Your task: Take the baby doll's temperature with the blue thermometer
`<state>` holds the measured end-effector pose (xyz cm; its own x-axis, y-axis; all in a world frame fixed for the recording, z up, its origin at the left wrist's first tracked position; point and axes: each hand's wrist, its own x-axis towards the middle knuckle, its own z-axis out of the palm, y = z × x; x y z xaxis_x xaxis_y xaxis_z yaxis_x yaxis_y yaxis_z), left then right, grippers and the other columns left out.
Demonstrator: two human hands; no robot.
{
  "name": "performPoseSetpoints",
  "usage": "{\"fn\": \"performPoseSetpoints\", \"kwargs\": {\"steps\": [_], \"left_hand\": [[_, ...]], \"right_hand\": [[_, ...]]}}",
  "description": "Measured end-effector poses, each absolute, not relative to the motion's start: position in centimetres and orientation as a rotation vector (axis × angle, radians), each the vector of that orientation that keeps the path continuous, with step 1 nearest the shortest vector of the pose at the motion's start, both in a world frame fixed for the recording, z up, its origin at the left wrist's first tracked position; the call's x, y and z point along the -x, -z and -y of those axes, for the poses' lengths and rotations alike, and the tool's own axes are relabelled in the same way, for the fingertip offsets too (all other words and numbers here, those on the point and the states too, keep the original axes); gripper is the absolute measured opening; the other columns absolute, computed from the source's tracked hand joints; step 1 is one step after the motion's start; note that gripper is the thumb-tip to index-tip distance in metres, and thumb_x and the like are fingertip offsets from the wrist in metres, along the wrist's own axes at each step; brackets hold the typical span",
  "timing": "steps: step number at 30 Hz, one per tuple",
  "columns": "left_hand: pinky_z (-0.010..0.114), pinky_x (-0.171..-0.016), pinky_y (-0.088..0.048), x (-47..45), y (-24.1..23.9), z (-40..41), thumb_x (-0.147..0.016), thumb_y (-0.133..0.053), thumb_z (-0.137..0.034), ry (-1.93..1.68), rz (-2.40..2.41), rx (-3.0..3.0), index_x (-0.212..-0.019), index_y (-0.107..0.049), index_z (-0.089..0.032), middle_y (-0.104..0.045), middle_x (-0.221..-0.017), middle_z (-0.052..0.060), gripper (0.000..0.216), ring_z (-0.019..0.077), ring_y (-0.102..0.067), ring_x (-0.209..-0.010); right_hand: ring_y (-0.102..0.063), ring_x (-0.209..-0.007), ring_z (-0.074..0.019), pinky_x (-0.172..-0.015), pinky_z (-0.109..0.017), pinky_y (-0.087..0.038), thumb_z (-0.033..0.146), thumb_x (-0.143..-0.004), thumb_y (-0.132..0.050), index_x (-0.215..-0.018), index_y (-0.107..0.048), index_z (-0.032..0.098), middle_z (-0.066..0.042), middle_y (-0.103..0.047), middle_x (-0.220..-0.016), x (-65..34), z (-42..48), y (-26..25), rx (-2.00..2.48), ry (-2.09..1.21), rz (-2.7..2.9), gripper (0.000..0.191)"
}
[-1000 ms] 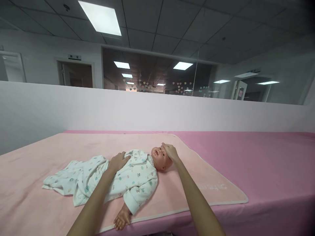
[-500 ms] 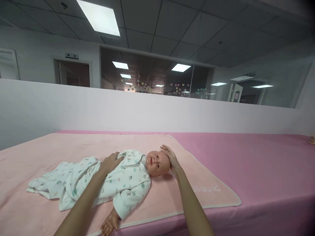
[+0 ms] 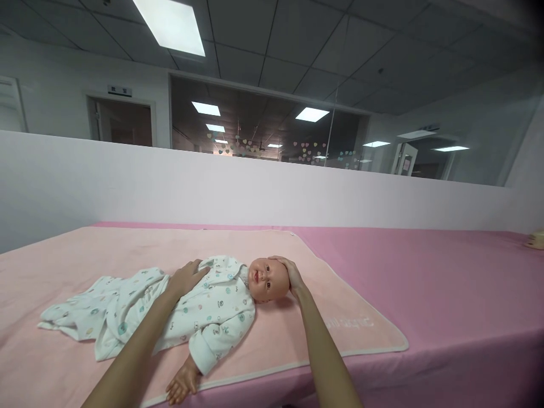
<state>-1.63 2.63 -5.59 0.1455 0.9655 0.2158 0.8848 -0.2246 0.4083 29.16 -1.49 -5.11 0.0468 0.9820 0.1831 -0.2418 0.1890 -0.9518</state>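
Observation:
A baby doll (image 3: 221,303) in a white printed gown lies on its back, its head to the right and its face tilted toward me. My left hand (image 3: 187,278) rests flat on the gown over the doll's belly, fingers stretched and the thumb apart. Against the crown of the doll's head (image 3: 270,280) lies my right hand (image 3: 289,273), its palm and outstretched fingers following the curve without closing on it. One bare doll hand (image 3: 183,382) sticks out of the near sleeve at the edge of the mat.
Under the doll is a peach mat (image 3: 357,317) with a pale border, spread over a pink sheet (image 3: 442,283). A low white wall (image 3: 272,192) runs along the back, with glass above it. A small yellowish object (image 3: 536,240) is at the far right edge.
The fingers of my right hand have come down from slightly raised to lying against the doll's head. My left hand stays on the belly. The whole view has shifted slightly.

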Motion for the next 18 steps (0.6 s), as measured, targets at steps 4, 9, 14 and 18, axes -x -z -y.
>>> {"fn": "performPoseSetpoints", "kwargs": {"steps": [4,9,14,18], "left_hand": [[0.039,-0.081,-0.039,1.6,5.5,-2.5,-0.074,-0.025,-0.061,-0.664,-1.824,-2.225,-0.114,-0.047,-0.021,-0.054,-0.118,0.01,0.06,0.0299,-0.052,-0.102],[0.039,-0.08,-0.039,1.6,5.4,-2.4,-0.075,-0.023,-0.061,-0.634,-1.81,-2.217,-0.116,-0.045,-0.021,-0.052,-0.119,0.011,0.061,0.0303,-0.052,-0.102],[0.039,-0.08,-0.039,1.7,5.6,-2.6,-0.076,-0.025,-0.058,-0.656,-1.808,-2.241,-0.114,-0.046,-0.02,-0.054,-0.117,0.012,0.059,0.0298,-0.052,-0.102],[0.038,-0.08,-0.039,1.7,5.7,-2.6,-0.075,-0.025,-0.058,-0.68,-1.817,-2.234,-0.113,-0.047,-0.021,-0.054,-0.117,0.01,0.057,0.0292,-0.053,-0.101]], "right_hand": [[-0.06,-0.082,-0.0226,-0.073,-0.032,-0.047,0.033,-0.062,-0.06,-0.069,-0.065,0.019,-0.001,-0.067,-0.084,-28.9,1.8,4.7,0.895,-1.194,1.066,0.017],[-0.061,-0.081,-0.0232,-0.072,-0.034,-0.047,0.038,-0.063,-0.061,-0.073,-0.065,0.021,-0.001,-0.067,-0.082,-28.8,2.4,4.4,0.923,-1.232,1.093,0.02],[-0.059,-0.086,-0.0212,-0.079,-0.031,-0.044,0.043,-0.066,-0.059,-0.078,-0.066,0.019,-0.003,-0.066,-0.086,-28.9,2.6,4.3,0.889,-1.108,1.181,0.028],[-0.057,-0.091,-0.0211,-0.082,-0.03,-0.042,0.038,-0.065,-0.06,-0.076,-0.067,0.018,-0.003,-0.065,-0.092,-29.2,2.2,4.5,0.895,-1.021,1.237,0.023]]}}
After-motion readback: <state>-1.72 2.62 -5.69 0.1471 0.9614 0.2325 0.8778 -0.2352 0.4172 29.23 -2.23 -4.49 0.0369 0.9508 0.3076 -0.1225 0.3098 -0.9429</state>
